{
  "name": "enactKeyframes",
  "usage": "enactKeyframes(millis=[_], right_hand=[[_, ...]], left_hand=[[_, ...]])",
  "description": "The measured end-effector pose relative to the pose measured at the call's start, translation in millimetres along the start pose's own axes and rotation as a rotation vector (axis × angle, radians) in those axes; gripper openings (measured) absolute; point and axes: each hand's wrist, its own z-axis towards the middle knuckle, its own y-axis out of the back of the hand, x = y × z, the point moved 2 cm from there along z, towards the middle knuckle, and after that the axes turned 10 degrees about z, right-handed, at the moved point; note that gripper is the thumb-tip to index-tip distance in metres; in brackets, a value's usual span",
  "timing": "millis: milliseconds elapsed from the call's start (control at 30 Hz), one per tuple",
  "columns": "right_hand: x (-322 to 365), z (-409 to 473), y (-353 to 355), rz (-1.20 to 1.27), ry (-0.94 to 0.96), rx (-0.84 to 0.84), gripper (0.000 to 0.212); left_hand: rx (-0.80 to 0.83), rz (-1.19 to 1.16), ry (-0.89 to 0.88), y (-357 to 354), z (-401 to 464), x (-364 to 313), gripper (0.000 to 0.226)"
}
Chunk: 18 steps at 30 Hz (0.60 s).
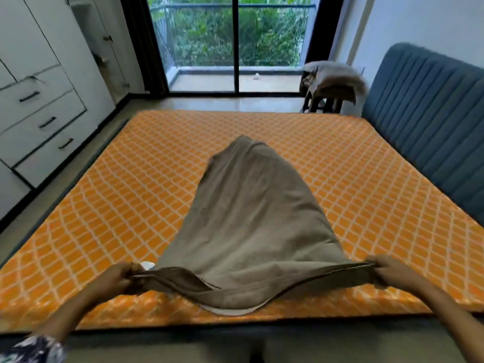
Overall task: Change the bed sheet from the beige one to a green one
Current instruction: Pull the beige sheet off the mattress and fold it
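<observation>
A person's left hand and right hand pinch the beige sheet's near edge, fingers curled, above the bare orange mattress.

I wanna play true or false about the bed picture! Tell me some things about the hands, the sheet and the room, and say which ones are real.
1. Both hands hold the beige sheet. True: the left hand and the right hand each grip its near edge.
2. The mattress is plain white. False: it is orange with a white diamond pattern.
3. The green sheet is already spread on the bed. False: no green sheet shows on the bed, only the beige one.
4. A blue padded headboard stands at the right of the bed. True.
5. The sheet covers the whole mattress. False: it lies gathered in the middle, with bare mattress on both sides.
</observation>
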Motion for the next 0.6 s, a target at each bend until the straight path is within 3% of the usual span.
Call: enactKeyframes(millis=[100, 267, 400, 467, 533, 600], right_hand=[[-24.9, -21.0, -51.5, -0.123, -0.049, 0.101, 0.028], [-47.6, -39.7, -114.3, -0.254, -0.057, 0.207, 0.038], [-55.8, -34.7, -142.3, -0.371, -0.170, 0.396, 0.020], [-49.5, -24.4, -140.8, -0.421, -0.269, 0.516, 0.014], [-44.3, -3.4, -132.6, -0.439, -0.298, 0.566, 0.025], [-34.8, 27.4, -117.9, -0.395, -0.268, 0.511, 0.038]], left_hand=[[0.161, 0.133, 0.009, -40.6, -65.7, -44.6, 0.013], [0.113, 0.270, 0.047, -82.7, -78.7, -52.7, 0.020], [0.418, 0.409, 0.132, -105.8, -68.7, -58.3, 0.025], [0.576, 0.479, 0.180, -111.2, -56.4, -51.2, 0.042], [0.706, 0.527, 0.207, -108.1, -41.6, -56.8, 0.058], [0.728, 0.610, 0.208, -87.1, -19.8, -75.4, 0.043]])
